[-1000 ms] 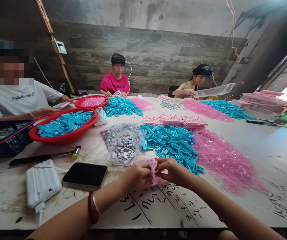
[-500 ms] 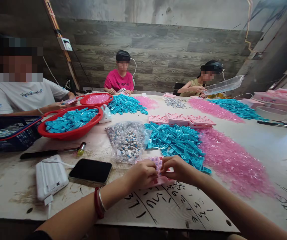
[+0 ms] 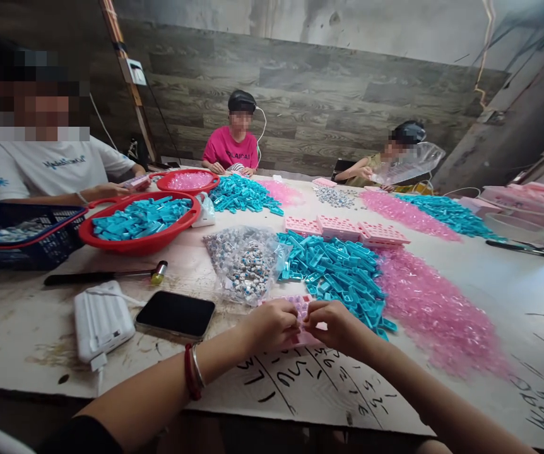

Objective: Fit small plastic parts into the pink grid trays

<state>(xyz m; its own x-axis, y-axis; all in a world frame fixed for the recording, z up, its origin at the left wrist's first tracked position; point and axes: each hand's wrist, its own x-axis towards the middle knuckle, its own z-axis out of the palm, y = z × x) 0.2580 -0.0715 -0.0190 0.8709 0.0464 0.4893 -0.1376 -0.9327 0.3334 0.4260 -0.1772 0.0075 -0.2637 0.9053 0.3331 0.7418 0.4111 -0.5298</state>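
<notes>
A pink plastic tray (image 3: 306, 341) lies on the table in front of me, with small pale purple pieces in its upper part. Both of my hands are over it and cover much of it. My left hand (image 3: 272, 326) is closed, its fingertips pinched at the tray's middle. Opposite it, my right hand (image 3: 332, 323) pinches thumb and forefinger together, close to the left fingertips. Whatever sits between the fingers of either hand is too small or hidden. Just beyond are a pile of blue plastic pieces (image 3: 336, 268) and a clear bag of small white-and-blue parts (image 3: 248, 265).
Pink clear pieces (image 3: 437, 312) spread to the right. Stacked pink trays (image 3: 341, 227) stand behind the blue pile. Leftward lie a phone (image 3: 176, 314), a white power bank (image 3: 103, 321), a hammer (image 3: 106, 276), a red basin (image 3: 146, 239) and a blue basket (image 3: 64, 246). Three co-workers sit around the table.
The view has shifted slightly. My hands stay pinched over the pink tray with little movement. At the far right, a co-worker's clear plastic tray has tilted and come closer to that person.
</notes>
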